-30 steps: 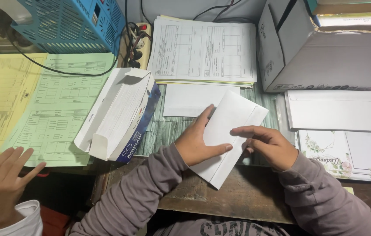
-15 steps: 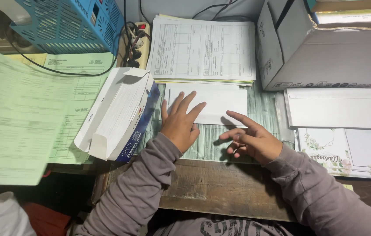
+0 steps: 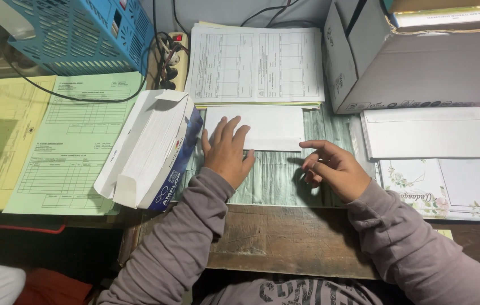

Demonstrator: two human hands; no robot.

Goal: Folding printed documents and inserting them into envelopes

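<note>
Left hand (image 3: 227, 151) lies flat, fingers spread, on the near-left part of a white envelope (image 3: 268, 127), pressing it to the desk rather than gripping it. Right hand (image 3: 330, 168) hovers just beside the envelope's lower right corner, empty, its fingers loosely curled and the index finger stretched toward that corner; whether the tip touches the paper is not clear. The envelope rests lengthwise on the green wood-grain desk surface (image 3: 277, 178), its far edge tucked against a stack of printed white forms (image 3: 255, 56). By the look of it, the step in hand is laying the envelope down flat and squaring it in place; the next move would seem to call for lifting the palm without dragging the paper askew. To the left stands an open box of envelopes (image 3: 152, 148), and beyond it green forms (image 3: 73, 144) and yellow forms (image 3: 0, 141). To the right lie a pile of larger white envelopes (image 3: 426, 133), floral cards (image 3: 440, 189) and a grey cardboard box (image 3: 421, 65).
</note>
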